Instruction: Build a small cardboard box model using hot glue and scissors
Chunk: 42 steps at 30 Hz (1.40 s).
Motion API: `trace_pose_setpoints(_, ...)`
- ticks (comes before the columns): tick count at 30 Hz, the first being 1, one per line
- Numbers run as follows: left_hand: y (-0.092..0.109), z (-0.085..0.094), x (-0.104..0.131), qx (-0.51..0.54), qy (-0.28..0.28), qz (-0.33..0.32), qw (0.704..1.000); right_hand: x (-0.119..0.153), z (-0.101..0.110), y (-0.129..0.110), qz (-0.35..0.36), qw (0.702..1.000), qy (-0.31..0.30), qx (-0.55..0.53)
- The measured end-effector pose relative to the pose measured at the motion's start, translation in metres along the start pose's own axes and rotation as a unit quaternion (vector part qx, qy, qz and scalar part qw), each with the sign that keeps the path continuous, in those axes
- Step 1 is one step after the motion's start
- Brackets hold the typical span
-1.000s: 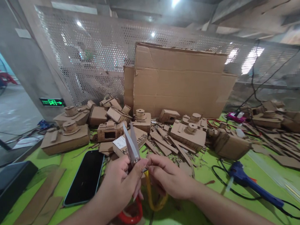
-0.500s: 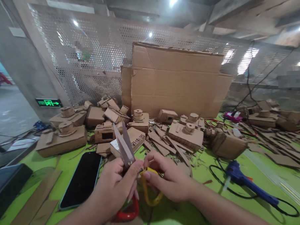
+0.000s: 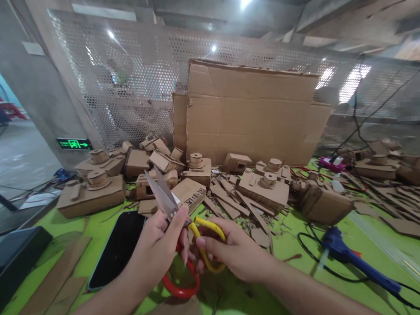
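A pair of scissors (image 3: 163, 197) with one red and one yellow handle is held above the green table, its blades slightly apart and pointing up and away. My left hand (image 3: 160, 241) is closed around it near the pivot, thumb on top. The red handle loop hangs below that hand. My right hand (image 3: 236, 249) grips the yellow loop, with the thumb on its near side and some fingers hidden behind. Under the hands lies a flat cardboard piece (image 3: 175, 312).
A phone (image 3: 116, 250) and cardboard strips (image 3: 57, 278) lie left, beside a dark box (image 3: 18, 268). A blue glue gun (image 3: 353, 258) with its cord is at right. Cardboard models (image 3: 265, 190) and scraps line the back, before a large cardboard sheet (image 3: 253, 114).
The scissors have tipped leftward and sunk a little. The yellow loop has swung up and right, so the loops show more openly. My view has shifted slightly left.
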<state>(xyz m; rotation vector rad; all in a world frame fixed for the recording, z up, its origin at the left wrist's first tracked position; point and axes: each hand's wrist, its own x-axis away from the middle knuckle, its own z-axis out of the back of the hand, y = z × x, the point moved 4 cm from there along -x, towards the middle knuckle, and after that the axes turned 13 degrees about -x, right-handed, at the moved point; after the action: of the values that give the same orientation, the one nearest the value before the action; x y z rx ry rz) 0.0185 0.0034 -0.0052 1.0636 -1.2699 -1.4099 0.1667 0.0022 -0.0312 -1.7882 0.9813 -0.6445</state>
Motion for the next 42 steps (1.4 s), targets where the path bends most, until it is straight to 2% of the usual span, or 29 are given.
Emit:
trace_pose_setpoints(4, -0.001, 0.004, -0.001, 0.047, 0.033, 0.002, 0.998, -0.002, 0.003, -0.002, -0.011, 0.999, 0.008, -0.03)
trace_pose_setpoints(9, 0.001, 0.005, -0.005, -0.032, 0.032, -0.028, 0.999, -0.001, 0.006, 0.001, -0.016, 0.998, 0.064, -0.004)
trace_pose_setpoints(16, -0.002, 0.002, -0.002, -0.069, 0.017, -0.042, 0.997, 0.002, -0.003, 0.003, 0.019, 0.993, 0.092, -0.069)
trace_pose_setpoints(23, 0.0, 0.001, -0.001, -0.108, 0.036, -0.047, 0.992, -0.001, 0.002, 0.005, 0.011, 0.988, 0.112, -0.102)
trace_pose_setpoints(29, 0.001, -0.001, 0.001, -0.101, 0.037, -0.046, 0.993, -0.004, 0.003, 0.006, 0.004, 0.987, 0.102, -0.125)
trace_pose_setpoints(33, 0.003, 0.002, 0.0, -0.077, 0.022, -0.043, 0.996, -0.004, 0.004, 0.006, 0.0, 0.992, 0.086, -0.093)
trace_pose_setpoints(36, 0.006, 0.008, -0.003, -0.068, 0.023, -0.04, 0.997, -0.002, 0.003, 0.003, 0.019, 0.997, 0.064, -0.028)
trace_pose_setpoints(42, 0.002, 0.015, -0.008, -0.018, 0.022, -0.011, 1.0, 0.004, 0.005, -0.005, 0.055, 0.993, 0.066, 0.079)
